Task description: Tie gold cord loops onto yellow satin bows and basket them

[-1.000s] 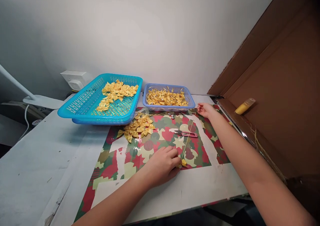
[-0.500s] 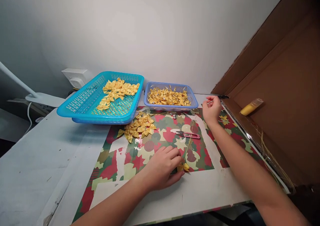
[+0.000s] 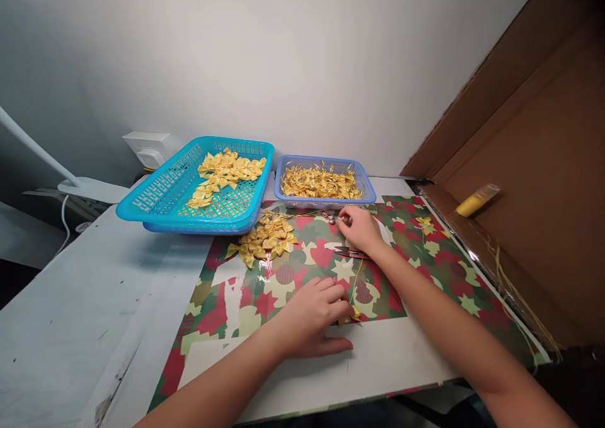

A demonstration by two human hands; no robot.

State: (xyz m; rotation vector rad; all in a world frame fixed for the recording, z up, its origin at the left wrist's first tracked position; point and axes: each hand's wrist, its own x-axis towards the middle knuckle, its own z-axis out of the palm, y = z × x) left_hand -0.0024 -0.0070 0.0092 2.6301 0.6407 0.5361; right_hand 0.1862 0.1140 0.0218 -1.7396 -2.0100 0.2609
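My left hand rests near the front of the patterned mat, fingers pinched on a small yellow ribbon bow with a thin gold string running up from it. My right hand reaches to the far part of the mat, fingers curled at some small silver pieces just in front of the purple basket. What its fingers hold is too small to make out. Pink thread snips lie partly under that hand's wrist.
A turquoise basket holds several yellow bows. The purple basket holds gold bows with strings. A loose pile of bows lies on the mat. A cardboard wall with a yellow tube stands at the right. A socket box sits behind.
My right hand has swung left from the mat's far right corner to the silver pieces before the purple basket. My left hand stays put on the bow.
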